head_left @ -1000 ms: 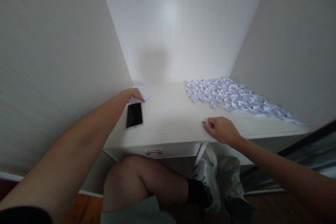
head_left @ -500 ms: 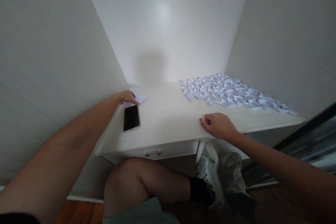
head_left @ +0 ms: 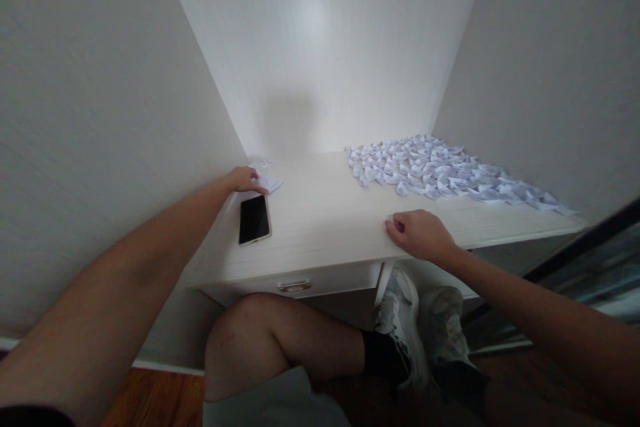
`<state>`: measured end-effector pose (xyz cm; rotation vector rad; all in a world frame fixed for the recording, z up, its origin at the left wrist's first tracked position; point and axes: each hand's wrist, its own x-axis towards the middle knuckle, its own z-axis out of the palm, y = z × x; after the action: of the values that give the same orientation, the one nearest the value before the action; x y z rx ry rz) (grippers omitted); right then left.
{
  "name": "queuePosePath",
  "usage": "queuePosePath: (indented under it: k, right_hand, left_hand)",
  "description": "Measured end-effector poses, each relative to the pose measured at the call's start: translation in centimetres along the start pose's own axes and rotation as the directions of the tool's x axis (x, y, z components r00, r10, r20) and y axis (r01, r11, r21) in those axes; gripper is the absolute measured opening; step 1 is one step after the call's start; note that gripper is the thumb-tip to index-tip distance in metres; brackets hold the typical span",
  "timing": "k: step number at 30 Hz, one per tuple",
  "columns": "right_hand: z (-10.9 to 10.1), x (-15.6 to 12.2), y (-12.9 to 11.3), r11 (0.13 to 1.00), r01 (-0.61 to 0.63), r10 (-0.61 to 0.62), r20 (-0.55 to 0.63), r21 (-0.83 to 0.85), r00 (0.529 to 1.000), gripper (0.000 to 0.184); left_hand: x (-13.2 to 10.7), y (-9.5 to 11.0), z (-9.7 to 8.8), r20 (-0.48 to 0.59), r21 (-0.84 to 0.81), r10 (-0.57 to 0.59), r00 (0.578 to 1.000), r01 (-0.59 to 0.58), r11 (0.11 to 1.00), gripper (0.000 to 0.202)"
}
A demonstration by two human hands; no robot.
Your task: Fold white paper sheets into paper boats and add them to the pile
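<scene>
My left hand (head_left: 243, 179) reaches to the far left corner of the white desk (head_left: 325, 213) and its fingers rest on a small stack of white paper sheets (head_left: 270, 183). A black phone (head_left: 254, 219) lies face up just in front of that hand. My right hand (head_left: 419, 233) rests near the desk's front edge with fingers curled loosely, fingertips on the surface; nothing shows in it. A wide spread of several small folded white paper pieces (head_left: 440, 170) covers the desk's right rear part.
White walls (head_left: 100, 113) close in the desk on the left, back and right. A drawer with a metal handle (head_left: 293, 286) sits under the front edge. My bent knee (head_left: 250, 333) and white sneakers (head_left: 405, 320) lie below the desk, over a wooden floor.
Both hands stay in nearly the same places. The view has shifted slightly; the left hand's fingers stay on the paper stack.
</scene>
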<state>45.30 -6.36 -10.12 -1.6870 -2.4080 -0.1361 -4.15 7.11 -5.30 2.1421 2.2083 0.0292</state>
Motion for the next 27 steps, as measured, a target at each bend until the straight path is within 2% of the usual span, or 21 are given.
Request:
queuePosePath:
  k: [3,8,14,18,22,25,27]
  right_hand:
    - [-0.1,0.0,-0.1,1.000,-0.002,0.002,-0.001,-0.002,1.000,0.042]
    - [-0.2,-0.1,0.0,1.000,0.008,-0.008,0.000,-0.021,1.000,0.042]
    - [0.0,-0.1,0.0,1.000,-0.002,0.001,-0.018,-0.019,1.000,0.042]
    - [0.2,-0.2,-0.1,1.000,-0.005,0.004,-0.056,-0.013,0.998,0.043]
    - [-0.1,-0.5,-0.4,1.000,-0.021,0.019,-0.091,-0.021,0.996,0.045]
    - [-0.6,-1.1,-0.8,0.999,-0.031,0.027,-0.123,-0.030,0.992,0.046]
    - [-1.0,-1.7,-1.2,0.998,-0.046,0.040,-0.148,-0.036,0.988,0.047]
  left_hand:
    - [-0.3,-0.3,-0.4,-0.038,0.034,0.021,0.999,-0.019,0.999,0.069]
    - [-0.7,-0.6,-1.3,-0.076,0.026,0.054,0.996,-0.052,0.998,0.036]
    - [-1.3,0.0,-3.0,-0.215,-0.071,0.023,0.976,-0.040,0.997,0.035]
    - [-2.6,1.0,-5.2,-0.317,-0.182,-0.058,0.947,-0.001,0.983,0.023]
    - [-5.4,3.3,-6.9,-0.428,-0.361,-0.168,0.888,0.003,0.933,0.021]
    - [-8.7,6.7,-7.2,-0.483,-0.530,-0.242,0.842,-0.061,0.846,0.031]
    - [-11.6,9.4,-7.2,-0.482,-0.628,-0.237,0.843,-0.144,0.765,0.041]
